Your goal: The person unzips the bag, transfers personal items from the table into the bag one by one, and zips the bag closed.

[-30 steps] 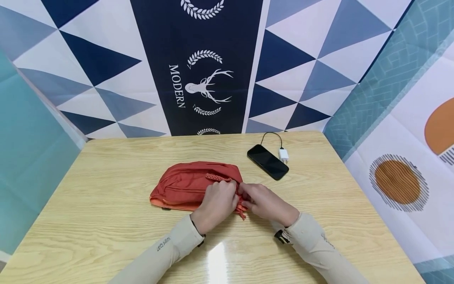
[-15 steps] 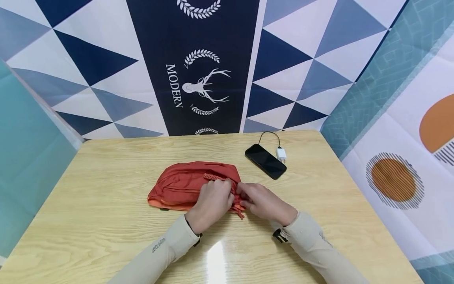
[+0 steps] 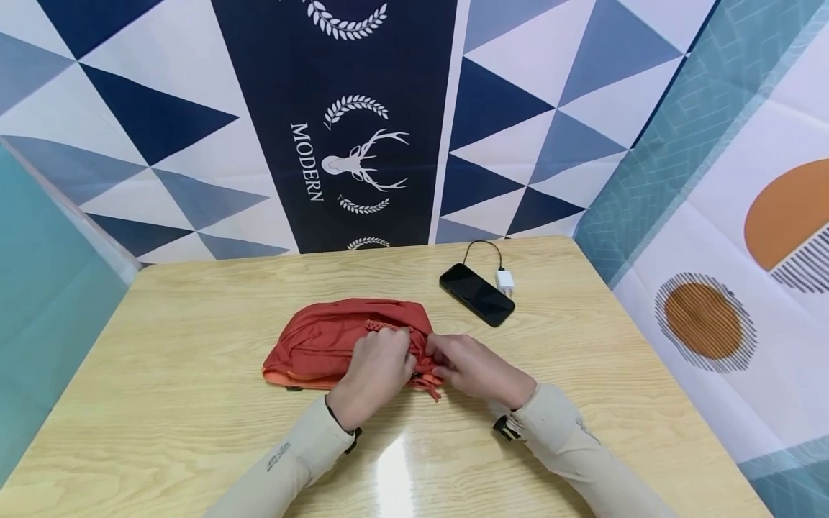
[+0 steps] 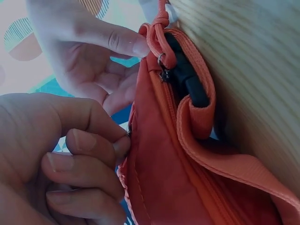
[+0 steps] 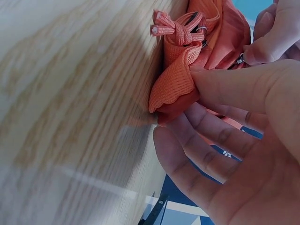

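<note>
A red waist bag (image 3: 324,345) with orange webbing lies on the table in front of me. My left hand (image 3: 376,367) pinches a small metal zipper pull (image 4: 130,134) on its front between thumb and forefinger, the other fingers curled. At the bag's right end, my right hand (image 3: 476,368) holds the corner, thumb on the webbing (image 5: 176,84) and fingers behind the fabric. A knotted orange cord (image 5: 180,33) hangs at that end, close to a second zipper pull (image 4: 164,75) and a black buckle (image 4: 190,79). The left hand covers part of the bag's front in the head view.
Behind and right of the bag lies a black phone (image 3: 477,293), with a white charger plug (image 3: 505,280) and short black cable beside it. The wooden table (image 3: 181,432) meets a patterned cloth backdrop (image 3: 363,158) at its far edge.
The left hand has moved slightly left along the bag's front, widening the gap to the right hand. The right hand keeps its hold on the bag's end. The head view has shifted a little.
</note>
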`<state>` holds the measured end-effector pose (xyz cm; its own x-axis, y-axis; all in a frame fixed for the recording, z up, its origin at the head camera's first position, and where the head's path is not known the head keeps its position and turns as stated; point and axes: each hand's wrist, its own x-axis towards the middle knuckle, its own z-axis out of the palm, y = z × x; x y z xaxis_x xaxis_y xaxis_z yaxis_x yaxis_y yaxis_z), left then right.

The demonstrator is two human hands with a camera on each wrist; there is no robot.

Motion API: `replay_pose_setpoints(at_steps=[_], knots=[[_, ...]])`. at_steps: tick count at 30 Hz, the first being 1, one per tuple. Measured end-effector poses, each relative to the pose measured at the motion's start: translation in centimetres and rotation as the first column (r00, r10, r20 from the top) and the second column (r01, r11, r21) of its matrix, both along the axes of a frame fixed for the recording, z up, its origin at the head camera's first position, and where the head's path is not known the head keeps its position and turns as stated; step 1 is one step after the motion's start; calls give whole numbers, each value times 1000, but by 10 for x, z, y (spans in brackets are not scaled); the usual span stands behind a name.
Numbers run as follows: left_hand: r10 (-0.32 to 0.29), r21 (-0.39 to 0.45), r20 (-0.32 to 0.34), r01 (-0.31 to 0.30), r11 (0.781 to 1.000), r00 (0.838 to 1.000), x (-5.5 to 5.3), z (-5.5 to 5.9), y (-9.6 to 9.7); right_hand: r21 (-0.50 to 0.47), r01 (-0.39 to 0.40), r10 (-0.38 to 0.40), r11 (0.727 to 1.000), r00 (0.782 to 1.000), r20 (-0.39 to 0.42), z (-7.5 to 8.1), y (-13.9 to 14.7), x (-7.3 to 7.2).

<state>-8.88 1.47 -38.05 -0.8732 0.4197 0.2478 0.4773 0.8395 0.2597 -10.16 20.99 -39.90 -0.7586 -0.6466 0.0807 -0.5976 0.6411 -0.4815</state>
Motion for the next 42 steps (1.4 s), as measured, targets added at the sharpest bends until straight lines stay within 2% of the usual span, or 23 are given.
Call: replay_pose_setpoints(at_steps=[5,13,20,25,31,37,42], knots=[[14,13,-4,-14,1000,1000,2,0,-8,-2,1,-1,1000,1000,-9,-1,-2,-1],[25,68,-82,-20,997,996,3,0,-16,4,19,-19,1000,1000,-18,2,1,-4],[51,84,-70,-45,995,996,15,-5,-25,27,-3,3,1000,1000,16,-3,3,1],[46,118,-94,-35,992,994,18,-11,-34,16,-1,0,1000,1000,9,-4,3,3],[40,146,-61,-31,989,997,21,-15,-45,15,10,-10,1000,1000,12,-5,2,5],[45,174,-64,-33,984,997,20,-12,-52,21,13,-13,1000,1000,3,-6,1,5],[105,170,-59,-94,981,993,15,-5,-67,22,12,-12,1000,1000,13,-2,3,3]])
